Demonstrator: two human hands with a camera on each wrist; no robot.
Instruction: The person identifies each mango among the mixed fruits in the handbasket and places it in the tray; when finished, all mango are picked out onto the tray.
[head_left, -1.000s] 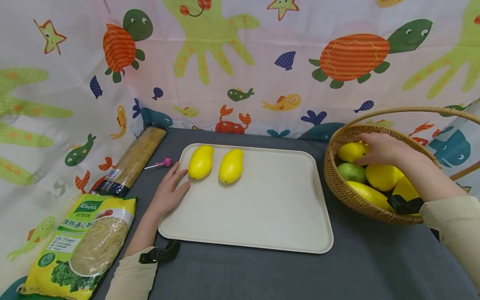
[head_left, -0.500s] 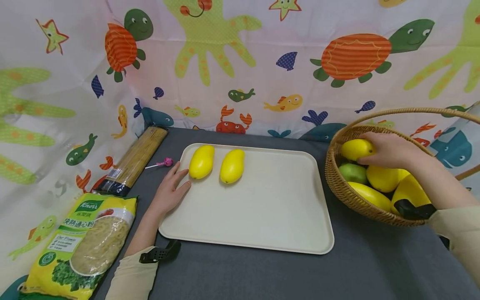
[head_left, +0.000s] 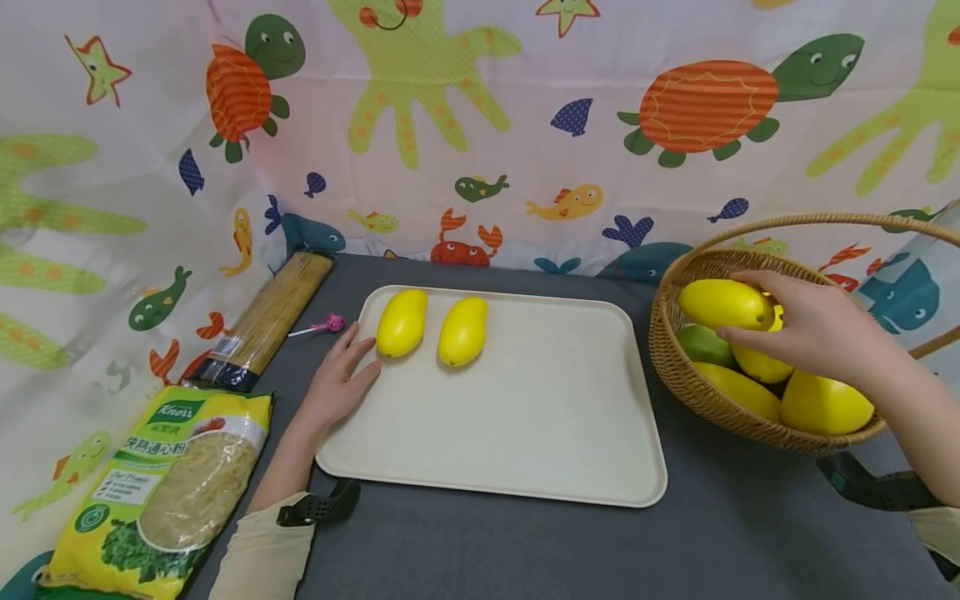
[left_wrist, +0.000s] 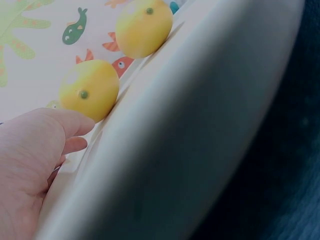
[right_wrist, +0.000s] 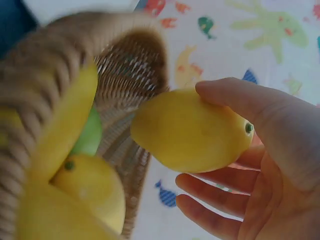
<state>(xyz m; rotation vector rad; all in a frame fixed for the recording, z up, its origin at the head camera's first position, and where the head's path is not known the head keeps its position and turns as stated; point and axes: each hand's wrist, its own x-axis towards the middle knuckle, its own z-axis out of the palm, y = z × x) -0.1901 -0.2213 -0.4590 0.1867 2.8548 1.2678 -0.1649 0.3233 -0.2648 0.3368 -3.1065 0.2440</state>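
My right hand [head_left: 825, 329] holds a yellow mango [head_left: 723, 303] between thumb and fingers, just over the back of the wicker basket [head_left: 662, 350]. In the right wrist view the thumb lies on top of this mango [right_wrist: 190, 132] and fingers support it from beneath. Below it in the basket are a green fruit [head_left: 699, 343] and several yellow fruits [head_left: 825, 404]. My left hand [head_left: 341, 387] rests at the left edge of the cream tray [head_left: 525, 417], its fingers spread loosely. Two yellow mangoes lie on the tray; the left mango [head_left: 402, 323] is close to my left fingertips.
Left of the tray lie a bag of Knorr pasta [head_left: 161, 492], a pack of dry spaghetti [head_left: 266, 321] and a pink lollipop [head_left: 330, 323]. The basket's tall handle [head_left: 817, 220] arches over its back. A printed sea-animal cloth [head_left: 525, 167] hangs behind.
My right hand has lifted and turned the mango it grips, and the wrist has swung outward, uncovering a yellow fruit at the basket's front. The left hand stays in place.
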